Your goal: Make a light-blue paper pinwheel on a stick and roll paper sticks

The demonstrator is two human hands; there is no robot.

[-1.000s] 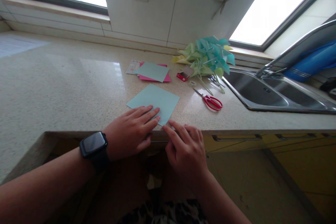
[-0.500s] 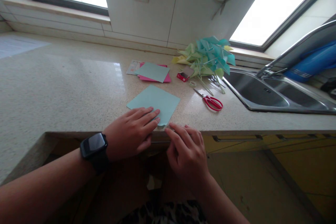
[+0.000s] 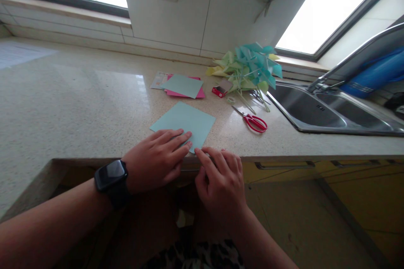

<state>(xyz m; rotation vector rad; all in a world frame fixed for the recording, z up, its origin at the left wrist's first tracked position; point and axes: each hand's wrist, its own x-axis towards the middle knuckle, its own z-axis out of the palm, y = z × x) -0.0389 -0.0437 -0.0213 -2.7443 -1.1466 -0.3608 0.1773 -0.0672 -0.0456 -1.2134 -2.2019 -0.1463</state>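
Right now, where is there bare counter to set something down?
Widest: the counter between the white sheet, far left, and the light-blue sheet under the left hand. A narrower strip lies between the scissors and its front edge. Crowded: around the pinwheels and red box.

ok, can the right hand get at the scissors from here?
Probably yes: the scissors lie just ahead and to the right of the right hand, with only bare counter between.

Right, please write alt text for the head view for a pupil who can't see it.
A left hand rests on a light blue paper sheet while the right hand is at its near corner, on a pale counter. Beyond lie stacked paper, red scissors and paper pinwheels, near a sink.
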